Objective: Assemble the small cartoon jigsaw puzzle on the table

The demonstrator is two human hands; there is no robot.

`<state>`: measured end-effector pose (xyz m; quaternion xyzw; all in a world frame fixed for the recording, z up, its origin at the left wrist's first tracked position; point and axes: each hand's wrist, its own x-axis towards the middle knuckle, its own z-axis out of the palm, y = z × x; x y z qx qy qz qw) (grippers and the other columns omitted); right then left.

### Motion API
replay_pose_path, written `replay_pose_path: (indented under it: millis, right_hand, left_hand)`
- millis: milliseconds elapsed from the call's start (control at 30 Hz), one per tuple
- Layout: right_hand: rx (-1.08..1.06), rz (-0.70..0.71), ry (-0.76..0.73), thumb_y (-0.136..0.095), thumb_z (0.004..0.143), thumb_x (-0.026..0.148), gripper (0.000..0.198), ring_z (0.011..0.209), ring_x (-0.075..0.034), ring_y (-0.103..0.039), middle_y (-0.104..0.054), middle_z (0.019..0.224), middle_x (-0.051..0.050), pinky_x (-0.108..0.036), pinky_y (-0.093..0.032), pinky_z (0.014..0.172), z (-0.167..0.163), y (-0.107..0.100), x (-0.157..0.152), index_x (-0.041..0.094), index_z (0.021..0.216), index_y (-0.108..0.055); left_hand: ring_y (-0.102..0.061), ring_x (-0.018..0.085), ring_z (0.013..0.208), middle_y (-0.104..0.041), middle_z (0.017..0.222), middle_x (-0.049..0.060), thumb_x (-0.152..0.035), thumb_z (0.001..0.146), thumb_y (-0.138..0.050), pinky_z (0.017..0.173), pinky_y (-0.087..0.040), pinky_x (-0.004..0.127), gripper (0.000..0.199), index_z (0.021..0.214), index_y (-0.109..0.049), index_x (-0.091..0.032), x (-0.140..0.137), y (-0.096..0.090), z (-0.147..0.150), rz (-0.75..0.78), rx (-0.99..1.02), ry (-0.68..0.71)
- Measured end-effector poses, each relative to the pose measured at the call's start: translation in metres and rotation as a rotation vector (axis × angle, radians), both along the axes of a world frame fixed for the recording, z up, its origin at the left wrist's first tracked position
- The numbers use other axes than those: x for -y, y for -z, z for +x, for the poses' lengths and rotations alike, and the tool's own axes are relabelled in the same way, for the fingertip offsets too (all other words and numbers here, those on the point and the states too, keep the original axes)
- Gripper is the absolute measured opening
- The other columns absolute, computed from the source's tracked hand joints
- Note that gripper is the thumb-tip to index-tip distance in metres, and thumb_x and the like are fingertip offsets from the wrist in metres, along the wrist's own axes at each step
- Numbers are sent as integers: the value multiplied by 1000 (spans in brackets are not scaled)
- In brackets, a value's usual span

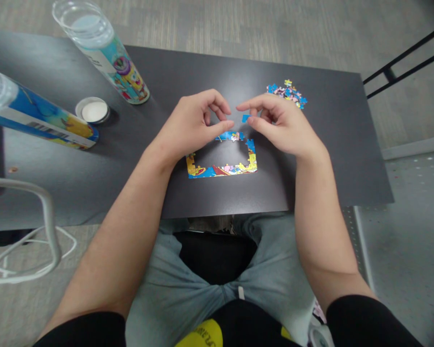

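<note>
Plastic tubes (116,67), contents unclear, stand at left; right hand (282,118) pinches blue puzzle piece (245,118); left hand (198,118) curves, loosely spread.

- Our colourful rectangular puzzle border (222,172) lies flat around its open middle, gapped between one and two o'clock.
- We hold a small blue piece (245,118) at the border's one o'clock.
- We see loose multicoloured pieces (293,95) heaped farther off, toward two o'clock.
</note>
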<state>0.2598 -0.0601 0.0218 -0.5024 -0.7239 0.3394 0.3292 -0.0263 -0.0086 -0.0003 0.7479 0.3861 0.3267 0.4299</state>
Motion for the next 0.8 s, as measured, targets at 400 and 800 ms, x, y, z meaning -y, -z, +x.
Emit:
replay_pose_path:
  millis: [400,800]
  right_hand:
    - [-117,-273,-29,-113,92,51,34,88,-29,-68,-85,92,-5,-53,-50,83,23,9,-3,34,101,-85]
    - [-73,-265,-16,-116,88,61,41,81,-27,-61,-81,89,-5,-47,-50,70,20,7,-2,34,95,-85]
  left_hand:
    - [-78,34,103,-82,97,7,-54,85,-117,85,-63,45,37,98,-89,-34,-8,11,-4,91,-108,54]
    - [-78,30,99,-85,107,6,-41,93,-108,88,-60,43,29,107,-86,-30,0,-3,-1,134,-299,38]
